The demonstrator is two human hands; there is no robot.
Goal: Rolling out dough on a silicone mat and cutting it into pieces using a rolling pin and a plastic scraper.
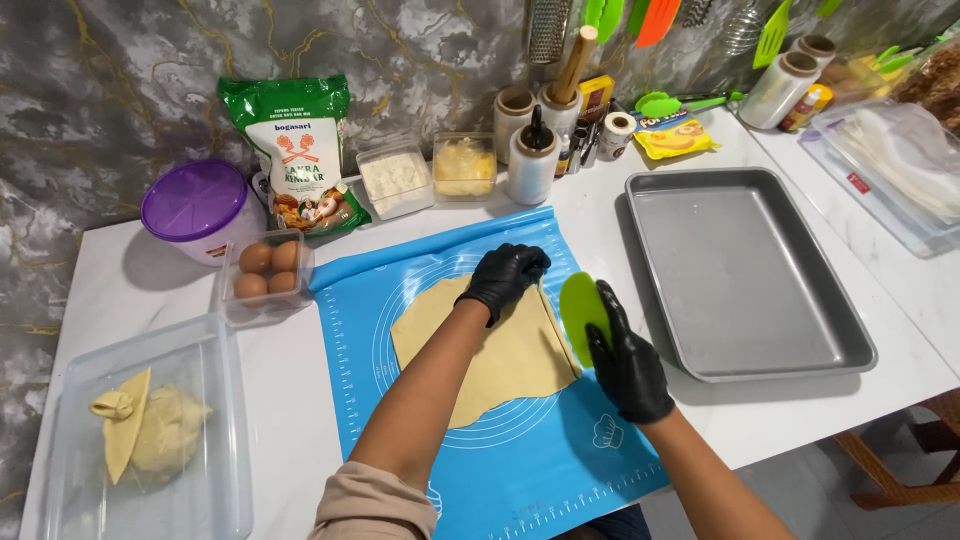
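Trimming stage, by the look of it: the dough (pixel 500 350) is rolled out flat on the blue mat (pixel 420 440) and its right edge is being squared off. The left hand (pixel 505 278) is pressed down flat on the top of the sheet, fingers curled a bit, nothing gripped, just pinning it. The right hand (pixel 628 368) is closed around a green scraper (pixel 583 310), which is held upright with its edge right at the dough's right side. The two hands are kept apart, on either side of that edge.

For the next move, a straight push down along that side is probably what's needed, with the sheet kept pinned so it isn't dragged or stretched.

The dough itself is pale yellow, thin and smooth, roughly a rounded rectangle. The right edge already looks fairly straight, the bottom and left are still wavy. It looks soft, so tearing is likely if it's pulled.

An empty metal tray (pixel 850 330) is sat just right of the mat, and scraps are kept in a tub (pixel 200 350) at far left.
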